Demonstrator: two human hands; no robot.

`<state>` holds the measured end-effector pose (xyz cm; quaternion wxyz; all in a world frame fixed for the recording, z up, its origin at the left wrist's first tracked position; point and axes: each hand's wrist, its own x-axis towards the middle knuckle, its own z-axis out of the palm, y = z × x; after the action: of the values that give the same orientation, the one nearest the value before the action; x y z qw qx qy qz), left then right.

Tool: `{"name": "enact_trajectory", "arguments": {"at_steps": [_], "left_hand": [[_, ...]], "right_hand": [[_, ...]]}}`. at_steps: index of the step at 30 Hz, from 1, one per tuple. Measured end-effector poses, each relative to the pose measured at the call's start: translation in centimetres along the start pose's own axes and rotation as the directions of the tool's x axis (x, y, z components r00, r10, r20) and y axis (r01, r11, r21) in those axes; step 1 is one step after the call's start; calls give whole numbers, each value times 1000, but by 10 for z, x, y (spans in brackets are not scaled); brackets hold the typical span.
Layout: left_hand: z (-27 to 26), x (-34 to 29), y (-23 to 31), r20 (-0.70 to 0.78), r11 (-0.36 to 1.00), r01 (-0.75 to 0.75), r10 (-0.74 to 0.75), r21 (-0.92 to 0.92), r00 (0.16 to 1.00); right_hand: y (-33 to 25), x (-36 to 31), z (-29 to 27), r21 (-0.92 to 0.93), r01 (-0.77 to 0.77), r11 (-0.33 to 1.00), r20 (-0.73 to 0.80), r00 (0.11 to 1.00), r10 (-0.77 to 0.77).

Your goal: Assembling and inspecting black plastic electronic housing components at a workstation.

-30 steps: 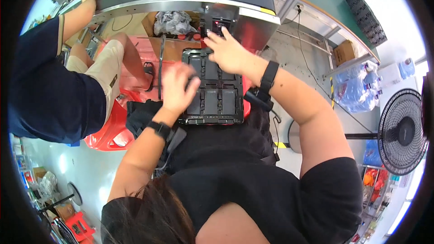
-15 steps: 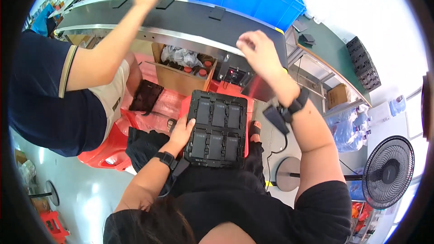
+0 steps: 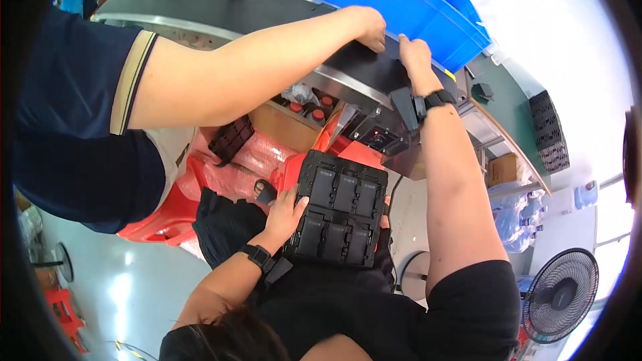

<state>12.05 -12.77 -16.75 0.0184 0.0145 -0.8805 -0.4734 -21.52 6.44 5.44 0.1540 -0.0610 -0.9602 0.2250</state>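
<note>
My left hand [image 3: 284, 217] grips the left edge of a black plastic tray [image 3: 307, 168] on my lap, thumb on top. Two rows of dark flat rectangular pieces [image 3: 346, 191] fill its pockets. My right hand [image 3: 416, 59] reaches over the right part of a black conveyor belt [image 3: 200, 1], fingers bent and closed; whatever they hold is hidden. Close to its left, a co-worker's hand [image 3: 372, 29] reaches down to the belt, its fingers partly hidden. I wear a dark band with a black box on each wrist.
Behind the belt stands a blue crate [image 3: 401, 7]. A carton [image 3: 284, 120] with red-capped bottles sits below the belt. The co-worker [image 3: 80, 140] sits close on my left. At right are a green-topped table [image 3: 498, 117], stacked black trays [image 3: 548, 132] and a fan [image 3: 560, 294].
My right hand has moved forward to the belt. The co-worker's arm has swung right across the belt, near my hand. My left hand still holds the tray; the view has shifted.
</note>
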Motion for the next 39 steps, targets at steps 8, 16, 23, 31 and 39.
{"name": "enact_trajectory", "arguments": {"at_steps": [8,16,23,31,39], "left_hand": [[-8,5,-1,11,995,32,-31,-95,999],[-71,41,-64,-170,944,145,-202,-296,965],[-107,147,-202,-65,866,490,-486,104,872],[-98,145,-310,-221,685,661,-625,305,749],[-58,213,-334,-326,411,654,-625,635,709]], "right_hand": [[-6,-73,-15,-101,300,949,119,950,-288],[1,-148,-34,-319,524,789,178,851,-494],[15,-149,-29,-490,517,702,296,856,-424],[24,-142,-30,-395,563,726,293,826,-481],[9,-151,-31,-388,505,771,303,860,-410]]}}
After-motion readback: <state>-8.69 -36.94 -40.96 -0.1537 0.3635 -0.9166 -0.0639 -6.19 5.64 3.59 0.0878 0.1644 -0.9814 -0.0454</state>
